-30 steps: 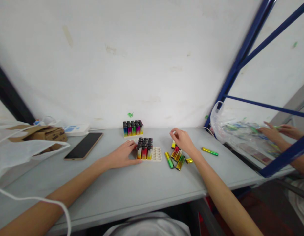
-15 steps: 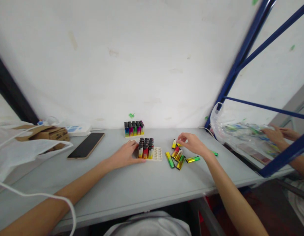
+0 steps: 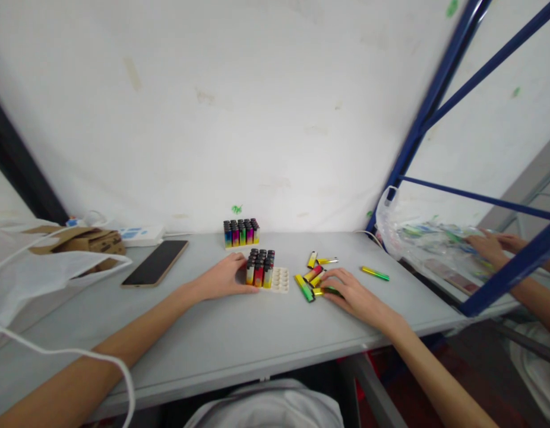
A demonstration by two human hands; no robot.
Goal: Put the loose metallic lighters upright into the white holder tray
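My left hand (image 3: 224, 276) is curled around the left end of a white plastic tray (image 3: 281, 279). Rows of upright lighters (image 3: 259, 270) with dark tops and yellow, red and orange bodies fill the tray's left part; its right part shows bare round sockets. To the right, my right hand (image 3: 353, 294) is low over loose lighters, its thumb and fingers closed about a yellow-green lighter (image 3: 318, 292) that they partly cover. Beside it lie a green lighter (image 3: 304, 288), a red-and-yellow lighter (image 3: 313, 273) and a few more yellow ones.
A second filled lighter tray (image 3: 242, 233) stands by the wall. At left are a phone (image 3: 155, 263), a cardboard box (image 3: 90, 241) and a white plastic bag (image 3: 47, 273). A blue metal frame (image 3: 408, 148) rises at right; beyond it another person's hands (image 3: 493, 246) work near clear bags.
My right hand has moved down and toward me from the rear lighters to the nearer ones. A lighter there now lies at another angle. My left hand stays at the tray.
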